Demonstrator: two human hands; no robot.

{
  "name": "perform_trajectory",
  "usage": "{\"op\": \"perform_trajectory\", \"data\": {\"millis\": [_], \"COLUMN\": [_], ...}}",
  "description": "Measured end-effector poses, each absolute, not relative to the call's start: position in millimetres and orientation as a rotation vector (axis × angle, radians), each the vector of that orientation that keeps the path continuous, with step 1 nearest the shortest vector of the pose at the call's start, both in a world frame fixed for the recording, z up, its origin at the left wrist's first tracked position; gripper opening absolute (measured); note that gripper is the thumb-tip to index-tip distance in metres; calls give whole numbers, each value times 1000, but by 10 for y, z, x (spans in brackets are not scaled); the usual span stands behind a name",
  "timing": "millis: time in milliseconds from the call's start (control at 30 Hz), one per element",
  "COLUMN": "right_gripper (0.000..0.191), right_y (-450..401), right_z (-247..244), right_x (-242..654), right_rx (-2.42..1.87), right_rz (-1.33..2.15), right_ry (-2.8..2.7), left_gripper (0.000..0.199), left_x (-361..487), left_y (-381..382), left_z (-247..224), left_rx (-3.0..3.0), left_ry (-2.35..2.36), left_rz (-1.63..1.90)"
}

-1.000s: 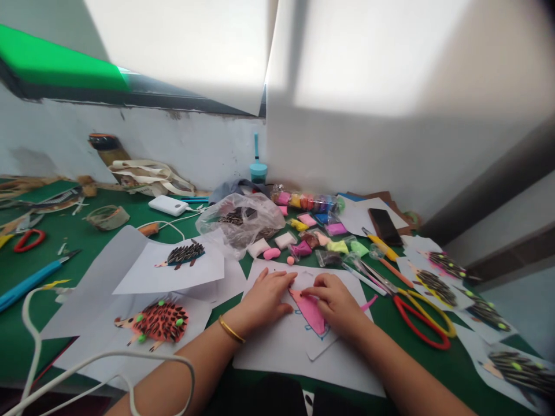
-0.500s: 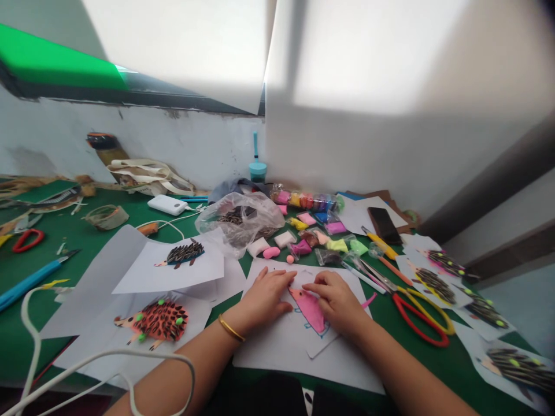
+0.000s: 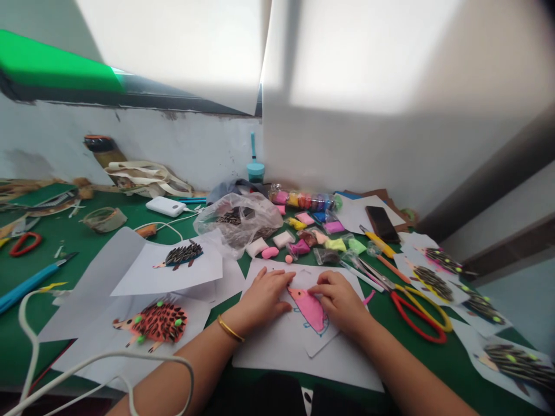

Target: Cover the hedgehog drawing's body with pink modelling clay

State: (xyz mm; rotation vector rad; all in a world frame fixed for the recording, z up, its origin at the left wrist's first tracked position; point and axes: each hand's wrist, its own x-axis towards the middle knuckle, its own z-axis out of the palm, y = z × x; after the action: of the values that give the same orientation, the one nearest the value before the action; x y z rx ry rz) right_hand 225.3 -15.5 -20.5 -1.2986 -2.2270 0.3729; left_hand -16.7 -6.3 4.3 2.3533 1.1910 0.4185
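A hedgehog shape of pink modelling clay (image 3: 311,306) lies on a small white sheet with blue drawn outlines, with a dark eye and an orange-pink nose at its upper left. My left hand (image 3: 269,297) rests flat on the paper left of the shape, fingers stretched out, fingertips close to the nose. Bent over the upper right edge of the clay is my right hand (image 3: 340,297), its index fingertip touching the pink surface; its other fingers are curled and partly hidden. A thin magenta clay strip (image 3: 369,297) sticks out to its right.
Scissors (image 3: 420,315) with red and yellow handles lie at the right, beside finished hedgehog pictures (image 3: 433,282). Clay packets (image 3: 299,247) and a plastic bag of seeds (image 3: 238,222) sit behind my hands. At the left are more hedgehog pictures (image 3: 156,323) and a white cable (image 3: 104,353).
My right fingertips have shifted slightly right along the clay's upper edge, baring a bit more pink near the head. My left hand stays put. The whole view has shifted a little.
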Motion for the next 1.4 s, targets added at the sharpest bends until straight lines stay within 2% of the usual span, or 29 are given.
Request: {"op": "perform_trajectory", "data": {"millis": [533,700,867,1400], "right_gripper": [40,47,36,32], "right_y": [-190,-219,-217,-234], "right_z": [-208,-213,-248,-219], "right_x": [2329,2327,2317,2295], "right_rx": [-1297,-1267,-1253,-1243], "right_rz": [363,349,289,282], "right_ry": [-2248,-2283,-2286,-2296], "left_gripper": [69,70,70,70], "left_x": [-162,-166,-160,-158], "left_y": [-61,-53,-61,-63], "left_z": [61,40,73,69], "left_rx": [2354,2358,2343,2348], "left_ry": [1202,1194,1206,1194], "left_rz": [407,412,395,407]}}
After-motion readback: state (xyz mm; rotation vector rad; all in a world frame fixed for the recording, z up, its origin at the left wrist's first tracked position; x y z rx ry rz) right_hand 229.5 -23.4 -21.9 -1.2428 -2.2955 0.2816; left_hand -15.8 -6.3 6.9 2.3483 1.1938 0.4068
